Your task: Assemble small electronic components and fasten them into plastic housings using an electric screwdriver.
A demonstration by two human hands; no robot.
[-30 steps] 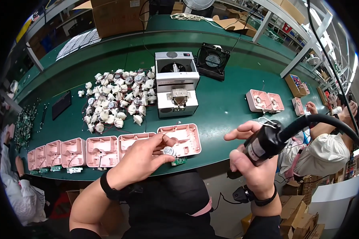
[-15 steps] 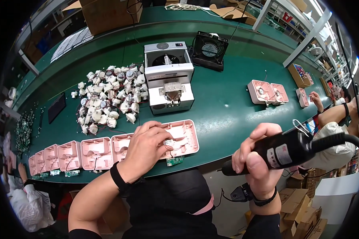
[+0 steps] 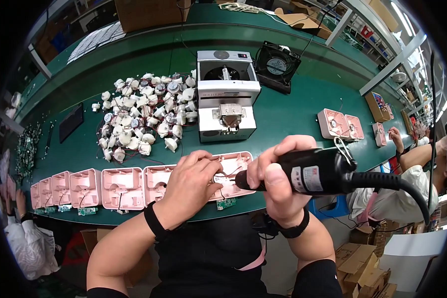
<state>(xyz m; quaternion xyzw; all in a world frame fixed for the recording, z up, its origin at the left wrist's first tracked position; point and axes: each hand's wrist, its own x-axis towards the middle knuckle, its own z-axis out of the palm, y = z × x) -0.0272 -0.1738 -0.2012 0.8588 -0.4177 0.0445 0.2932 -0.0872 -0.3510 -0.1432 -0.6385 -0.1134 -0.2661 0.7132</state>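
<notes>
My right hand (image 3: 279,181) is wrapped round a black electric screwdriver (image 3: 310,171), which lies nearly level with its tip pointing left. That tip reaches into the rightmost pink plastic housing (image 3: 242,160), close to my left fingertips. Inside the same housing, my left hand (image 3: 191,181) is closed, thumb and index finger pinching a small white part (image 3: 218,180) that they mostly cover. Whether the screwdriver touches a screw cannot be made out. From under the housing's near edge a green circuit board (image 3: 226,203) sticks out.
More pink housings (image 3: 123,174) form a row to the left. Behind them lies a heap of white motor units (image 3: 141,114). A white screw feeder (image 3: 228,94) stands mid-table beside a black fan (image 3: 278,64). Two pink housings (image 3: 333,124) sit farther right, near another person's hand (image 3: 396,139).
My right hand has brought the screwdriver left, from beyond the table edge into the rightmost housing. My left hand stays in that housing. The whole view has shifted slightly.
</notes>
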